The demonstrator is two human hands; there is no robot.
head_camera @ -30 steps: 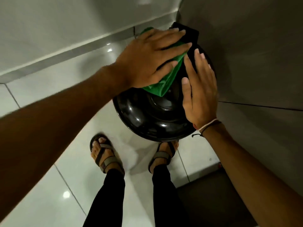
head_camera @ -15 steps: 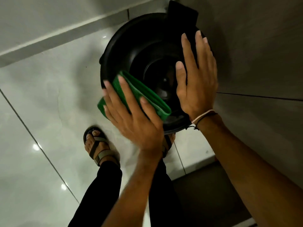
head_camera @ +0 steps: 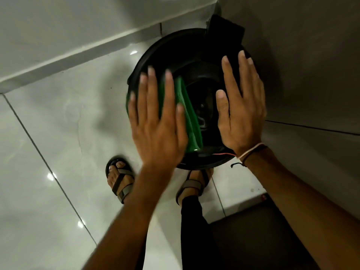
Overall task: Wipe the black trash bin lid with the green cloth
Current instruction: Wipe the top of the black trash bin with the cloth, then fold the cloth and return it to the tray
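The round black trash bin lid (head_camera: 187,55) stands in a floor corner, glossy, with a raised hinge block at its far side. My left hand (head_camera: 155,121) lies flat, fingers spread, on the folded green cloth (head_camera: 190,117), pressing it onto the lid's left half. Only the cloth's right edge and a sliver at the left show past the hand. My right hand (head_camera: 241,108) rests flat and open on the lid's right side, with cord bracelets at the wrist.
Grey walls (head_camera: 302,55) close in right behind and to the right of the bin. My sandalled feet (head_camera: 120,180) stand on glossy white floor tiles (head_camera: 48,152) just in front of the bin. A dark mat (head_camera: 253,230) lies at lower right.
My left hand has swept the cloth from the lid's far side to its near left, then up along the left half. The right hand has stayed in place on the lid.
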